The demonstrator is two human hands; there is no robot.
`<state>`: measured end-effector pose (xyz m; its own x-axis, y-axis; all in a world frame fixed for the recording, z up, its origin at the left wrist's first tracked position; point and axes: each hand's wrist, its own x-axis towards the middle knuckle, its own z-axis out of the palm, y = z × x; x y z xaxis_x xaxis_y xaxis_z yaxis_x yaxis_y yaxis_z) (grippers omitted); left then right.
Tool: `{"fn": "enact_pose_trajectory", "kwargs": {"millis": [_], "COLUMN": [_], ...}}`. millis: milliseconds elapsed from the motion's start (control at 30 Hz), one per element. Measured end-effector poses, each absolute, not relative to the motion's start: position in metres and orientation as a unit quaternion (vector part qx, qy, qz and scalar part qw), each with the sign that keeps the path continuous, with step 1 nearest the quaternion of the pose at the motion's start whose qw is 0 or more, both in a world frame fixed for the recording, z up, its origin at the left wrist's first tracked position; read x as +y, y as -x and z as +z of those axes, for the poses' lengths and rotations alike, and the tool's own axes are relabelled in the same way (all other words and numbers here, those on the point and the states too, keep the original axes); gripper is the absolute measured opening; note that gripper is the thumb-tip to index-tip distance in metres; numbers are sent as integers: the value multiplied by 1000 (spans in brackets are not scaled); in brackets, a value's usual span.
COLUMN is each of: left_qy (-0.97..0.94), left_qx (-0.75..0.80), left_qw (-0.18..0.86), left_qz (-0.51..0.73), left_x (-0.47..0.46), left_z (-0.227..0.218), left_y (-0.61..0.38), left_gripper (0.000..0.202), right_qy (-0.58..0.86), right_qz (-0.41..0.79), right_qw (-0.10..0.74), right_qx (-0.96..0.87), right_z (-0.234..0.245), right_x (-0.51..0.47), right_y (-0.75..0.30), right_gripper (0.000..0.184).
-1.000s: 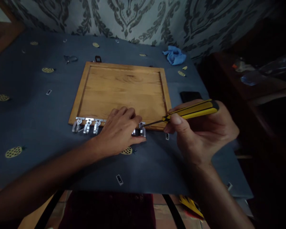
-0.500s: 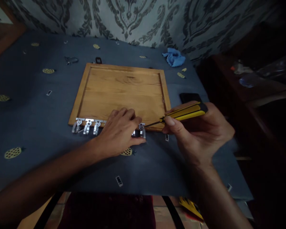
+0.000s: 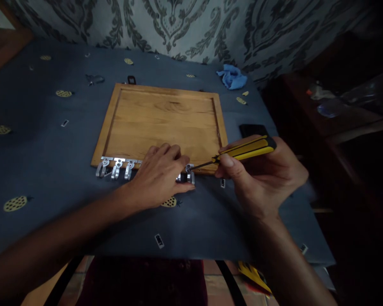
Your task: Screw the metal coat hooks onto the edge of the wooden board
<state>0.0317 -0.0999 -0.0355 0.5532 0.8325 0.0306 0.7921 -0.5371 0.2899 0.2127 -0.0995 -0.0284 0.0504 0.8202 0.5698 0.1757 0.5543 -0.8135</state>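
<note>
Yellow-and-black plastic-looking handle, thin dark shaft: that's the screwdriver [image 3: 245, 151] in the right hand [image 3: 258, 178], pinched between thumb and fingers up near the front of the handle. Its tip is at the base of the right-end hook on a silver metal hook strip [image 3: 132, 161]; too small to see if it's seated in anything. The strip runs along the near edge of a honey-coloured, framed wooden panel [image 3: 166, 123], hooks hanging past that edge. The panel itself lies flat about mid-surface on a dark blue tablecloth [image 3: 51, 161] with a pineapple print. The left hand [image 3: 162, 176] covers the middle of the strip, fingers bent and close together, thumb stretched out just below the right-end hook. Can't tell if it's really gripping or just resting there.

Roomwise, there's a broad stretch of cloth out to the left edge, and a good band between panel and near edge, with both forearms crossing it. The right edge is tighter: the right hand and a flat black object [image 3: 252, 129] take up that side. Over by the far right corner sits a crumpled blue cloth [image 3: 232, 77], and a small dark rectangular loop [image 3: 132, 77] is just past the panel's far edge.

Compared with a second ago, the right hand and handle end sit a bit further left, closer to the panel. Left hand and panel haven't really budged.
</note>
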Motion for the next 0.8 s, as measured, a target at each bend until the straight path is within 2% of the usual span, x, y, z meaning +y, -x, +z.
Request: {"fn": "enact_pose_trajectory", "kwargs": {"millis": [200,333,400,500,800], "left_qy": [-873,-873,-874,-874,-871], "left_qx": [464,464,463,463,469], "left_qw": [123,119,118,119,126], "left_qz": [84,91,91,85,67], "left_x": [-100,-100,-100,-99,-99], "left_z": [-36,-37,-37,-35,-33], "left_y": [-32,-31,-31,-32,-32], "left_gripper": [43,40,39,39,39], "right_qy": [387,383,382,381,408], "right_qz": [284,289,299,285,156], "right_qw": [570,515,509,532,651], "right_qx": [-667,-710,-711,-700,-621], "right_z": [-26,-22,-22,-24,-30], "right_x": [-99,-96,-96,-96,-101], "right_y": [-218,-226,-228,-225,-216], "right_gripper": [10,19,17,13,21]}}
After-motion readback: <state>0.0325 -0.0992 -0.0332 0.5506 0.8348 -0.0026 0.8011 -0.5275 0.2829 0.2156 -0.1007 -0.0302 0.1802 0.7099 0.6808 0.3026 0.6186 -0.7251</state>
